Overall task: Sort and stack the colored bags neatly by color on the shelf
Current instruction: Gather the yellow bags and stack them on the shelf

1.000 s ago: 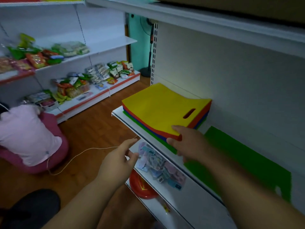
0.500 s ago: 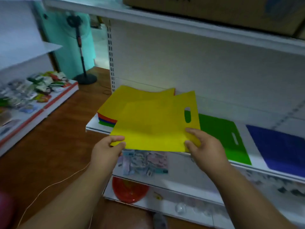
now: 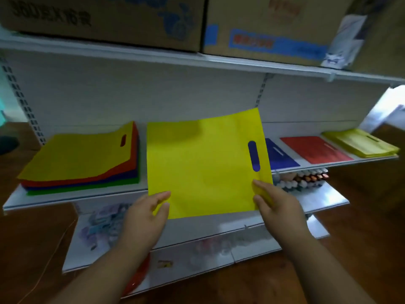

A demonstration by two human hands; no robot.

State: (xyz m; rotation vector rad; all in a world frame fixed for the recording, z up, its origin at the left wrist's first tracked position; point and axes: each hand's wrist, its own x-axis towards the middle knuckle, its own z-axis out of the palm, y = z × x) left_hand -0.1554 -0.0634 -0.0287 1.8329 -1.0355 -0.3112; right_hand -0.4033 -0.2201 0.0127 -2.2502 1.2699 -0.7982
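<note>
Fingers of both hands pinch the lower corners of one yellow bag (image 3: 203, 163) — the left hand (image 3: 146, 216) at its lower left corner, thumb on the front face, and the right hand (image 3: 276, 205) at its lower right corner just below the handle slot. Held this way, the bag hangs spread out in the centre of the frame, in front of the middle shelf (image 3: 74, 197) and clear of its surface.

At centre left on that shelf lies the mixed pile (image 3: 81, 159), yellow on top with red, blue and green edges showing beneath. To the right, partly hidden behind the held bag, a blue bag (image 3: 280, 156) lies flat, then a red bag (image 3: 315, 149), and at the far right of the frame a low yellow stack (image 3: 359, 142) near the shelf's end. Cardboard boxes (image 3: 105, 20) sit on the top shelf across the upper part of the frame.

The step in hand looks like carrying a sorted bag to its colour — picked off the mixed pile's side, not yet set down. The next move likely calls for swinging it rightward past the blue and red bags and lowering it flat onto the yellow stack, edges and handle slot lined up with those beneath. Thin fabric may fold or slide, so both corners should probably stay pinched until it lies flat.
</note>
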